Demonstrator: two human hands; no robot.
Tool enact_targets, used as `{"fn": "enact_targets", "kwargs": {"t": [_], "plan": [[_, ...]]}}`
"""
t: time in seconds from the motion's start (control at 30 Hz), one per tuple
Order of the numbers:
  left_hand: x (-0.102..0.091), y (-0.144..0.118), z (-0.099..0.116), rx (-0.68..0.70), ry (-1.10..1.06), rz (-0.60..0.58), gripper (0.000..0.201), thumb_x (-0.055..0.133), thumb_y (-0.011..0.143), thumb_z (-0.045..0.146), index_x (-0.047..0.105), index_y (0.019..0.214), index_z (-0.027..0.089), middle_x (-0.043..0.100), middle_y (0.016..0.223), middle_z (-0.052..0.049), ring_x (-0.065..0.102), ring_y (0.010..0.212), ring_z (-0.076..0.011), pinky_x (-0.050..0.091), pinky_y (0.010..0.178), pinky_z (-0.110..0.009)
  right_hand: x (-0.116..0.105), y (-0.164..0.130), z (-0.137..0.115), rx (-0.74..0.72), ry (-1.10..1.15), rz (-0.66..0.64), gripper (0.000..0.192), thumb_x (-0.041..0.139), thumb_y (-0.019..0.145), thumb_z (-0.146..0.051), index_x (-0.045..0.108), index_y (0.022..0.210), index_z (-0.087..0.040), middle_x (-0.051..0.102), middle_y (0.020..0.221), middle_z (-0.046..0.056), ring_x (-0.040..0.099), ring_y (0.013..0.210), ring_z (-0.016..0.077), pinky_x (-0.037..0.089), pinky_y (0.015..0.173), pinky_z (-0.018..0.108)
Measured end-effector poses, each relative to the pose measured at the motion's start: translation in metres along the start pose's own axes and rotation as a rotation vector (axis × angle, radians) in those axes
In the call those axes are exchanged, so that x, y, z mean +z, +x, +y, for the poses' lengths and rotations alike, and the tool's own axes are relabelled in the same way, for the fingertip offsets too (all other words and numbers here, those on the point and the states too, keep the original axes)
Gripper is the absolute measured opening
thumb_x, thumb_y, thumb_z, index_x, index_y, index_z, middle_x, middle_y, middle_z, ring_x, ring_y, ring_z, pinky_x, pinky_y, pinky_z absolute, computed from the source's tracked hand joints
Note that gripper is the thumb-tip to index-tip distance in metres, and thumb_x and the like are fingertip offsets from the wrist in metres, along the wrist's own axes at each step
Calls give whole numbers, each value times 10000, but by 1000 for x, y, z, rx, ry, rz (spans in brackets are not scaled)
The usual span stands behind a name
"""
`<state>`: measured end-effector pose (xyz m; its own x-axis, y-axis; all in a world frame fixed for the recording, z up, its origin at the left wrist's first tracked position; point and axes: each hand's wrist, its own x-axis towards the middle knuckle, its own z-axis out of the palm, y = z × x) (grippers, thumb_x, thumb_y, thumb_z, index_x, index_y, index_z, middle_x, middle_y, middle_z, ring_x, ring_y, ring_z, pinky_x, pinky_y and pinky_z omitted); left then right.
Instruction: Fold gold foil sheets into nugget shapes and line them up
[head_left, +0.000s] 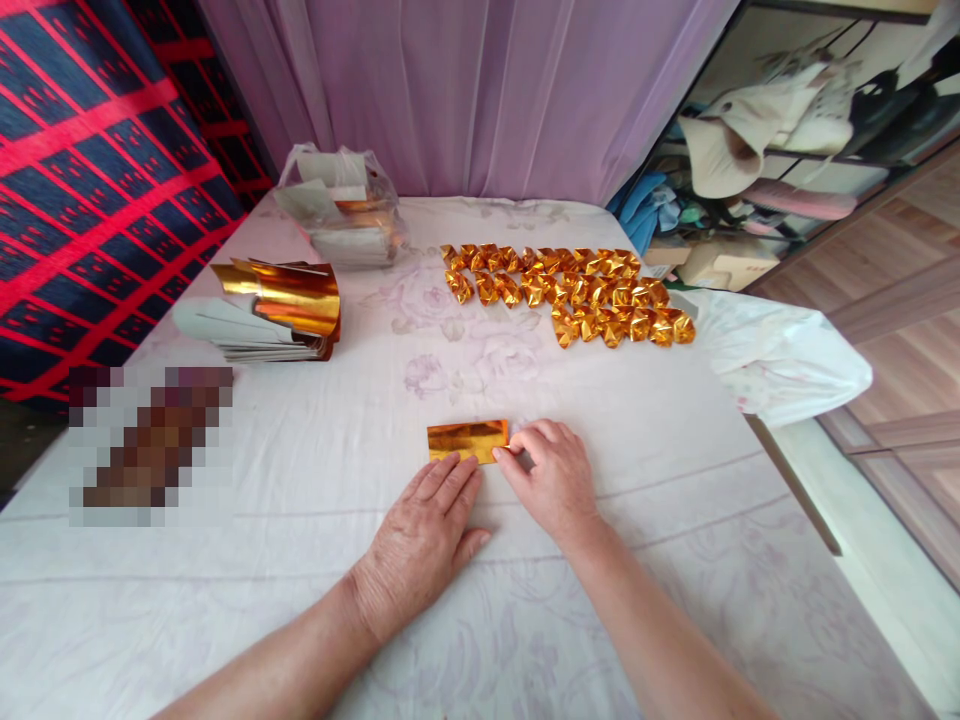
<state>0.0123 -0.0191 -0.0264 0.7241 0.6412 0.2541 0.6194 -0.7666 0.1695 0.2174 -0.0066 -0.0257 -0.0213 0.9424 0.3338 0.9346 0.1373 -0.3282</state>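
- Far out to the left of my left hand (424, 535), well apart from it, I see a stack of gold-faced, white-backed foil paper sheets (274, 310), curling at the top, and beyond it a clear plastic bag of more sheets (341, 205).
- My left hand lies flat and open, palm down on the white flowered cloth of the desk (225, 600); its fingertips (454, 470) touch the near edge of the small folded rectangle of gold foil paper (466, 439).
- I judge that piece very light and thin, slippery on its shiny face, holding a crease readily and quick to crumple or tear. It is best taken by an edge or corner with the fingertips while the other hand pins it flat.
- It lies just ahead of my left hand, and its right end meets my right hand.
- My right hand (551, 475) is curled, its fingertips closed in a pinch on that right end.
- Well ahead of my right hand lies a cluster of small folded gold foil pieces (577, 290), in rows.
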Motion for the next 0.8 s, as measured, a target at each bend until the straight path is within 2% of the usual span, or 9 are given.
{"fn": "enact_targets", "kwargs": {"t": [0.3, 0.57, 0.8], "plan": [[0, 0, 0, -4, 3, -8, 502, 455, 977, 440, 516, 1359, 121, 581, 1371, -142, 491, 1314, -288, 421, 1085, -454, 2, -1, 1, 10, -1, 33, 82, 632, 857, -293, 602, 877, -219, 650, 858, 45, 566, 837, 223, 373, 751, 338], [-1, 2, 1, -1, 13, 11, 478, 448, 980, 414, 535, 1335, 107, 591, 1357, -144, 513, 1289, -290, 441, 1066, -452, 0, -1, 1, -8, 65, 1, 94, 634, 873, -279, 631, 789, -236, 655, 888, 25, 571, 849, 201, 370, 760, 325], [-2, 2, 0, 11, 19, 16, 474, 459, 976, 404, 546, 1320, 89, 595, 1353, -146, 526, 1274, -294, 444, 1066, -442, 0, -2, 2, -10, 90, -1, 96, 612, 878, -257, 652, 794, -232, 658, 907, 37, 580, 884, 201, 379, 786, 328]]}}
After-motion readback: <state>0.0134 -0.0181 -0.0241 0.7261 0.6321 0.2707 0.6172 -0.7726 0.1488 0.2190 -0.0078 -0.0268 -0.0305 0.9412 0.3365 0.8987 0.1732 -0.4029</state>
